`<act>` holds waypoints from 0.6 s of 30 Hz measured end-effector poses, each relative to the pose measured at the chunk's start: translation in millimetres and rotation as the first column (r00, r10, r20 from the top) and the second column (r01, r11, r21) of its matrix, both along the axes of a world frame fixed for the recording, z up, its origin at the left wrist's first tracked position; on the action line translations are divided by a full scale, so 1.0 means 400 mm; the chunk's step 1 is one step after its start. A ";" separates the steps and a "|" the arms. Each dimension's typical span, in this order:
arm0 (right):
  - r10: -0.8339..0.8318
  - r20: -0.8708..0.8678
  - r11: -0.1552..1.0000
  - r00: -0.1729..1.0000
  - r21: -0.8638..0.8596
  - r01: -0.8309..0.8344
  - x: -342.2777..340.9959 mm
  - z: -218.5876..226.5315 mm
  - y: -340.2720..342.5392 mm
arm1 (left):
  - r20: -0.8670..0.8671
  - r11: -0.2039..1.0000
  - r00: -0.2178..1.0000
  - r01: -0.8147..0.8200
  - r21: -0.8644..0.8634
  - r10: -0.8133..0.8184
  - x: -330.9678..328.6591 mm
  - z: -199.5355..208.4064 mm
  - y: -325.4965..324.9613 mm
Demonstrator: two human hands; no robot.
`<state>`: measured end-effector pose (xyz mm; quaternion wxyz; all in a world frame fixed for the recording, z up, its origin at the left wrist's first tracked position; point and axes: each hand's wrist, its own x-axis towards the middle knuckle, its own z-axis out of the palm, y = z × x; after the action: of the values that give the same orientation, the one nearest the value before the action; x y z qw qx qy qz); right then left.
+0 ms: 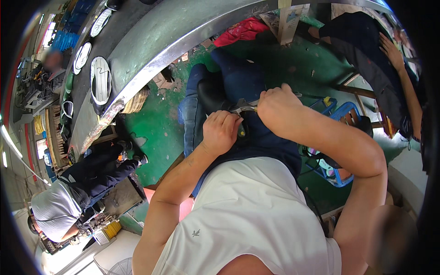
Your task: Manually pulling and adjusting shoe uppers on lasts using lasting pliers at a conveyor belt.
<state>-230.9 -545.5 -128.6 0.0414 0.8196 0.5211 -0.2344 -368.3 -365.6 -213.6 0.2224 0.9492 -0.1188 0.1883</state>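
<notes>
Two hands at work on a dark shoe held in the lap, over a green floor.

Left hand (pixel 221 131): clenched on the black shoe (pixel 211 94), pressing it against the blue apron (pixel 247 82). Right hand (pixel 277 107): clenched around metal pliers (pixel 242 108), whose tips meet the shoe just beside the left hand. Far left: curved grey bench (pixel 151 41) carrying white insoles (pixel 100 79). Near left: a seated person in dark clothes (pixel 94 176). Right: blue crate (pixel 341 114).

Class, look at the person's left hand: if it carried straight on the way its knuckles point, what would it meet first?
Probably the metal pliers held by the right hand, just beyond the left hand, which rests on the dark blue lap. Depth is hard to judge in this fisheye view.
</notes>
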 end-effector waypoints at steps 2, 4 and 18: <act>0.075 -0.127 0.982 0.989 -0.164 -0.096 0.034 0.031 0.020 | 0.008 1.000 1.000 0.000 -0.007 0.000 0.009 -0.004 0.010; -0.045 -0.272 0.981 0.961 -0.193 -0.009 0.058 0.035 0.021 | -0.101 0.991 0.994 0.026 -0.132 -0.039 0.028 -0.002 0.055; -0.407 -0.668 0.881 0.623 -0.108 0.460 -0.132 -0.126 -0.167 | -0.687 0.760 0.510 -0.642 0.097 0.518 0.278 -0.208 0.134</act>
<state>-283.8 -612.3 -179.1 -0.2374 0.7800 0.2954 -0.4979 -257.2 -312.0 -296.7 0.2532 0.9102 0.3128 -0.0979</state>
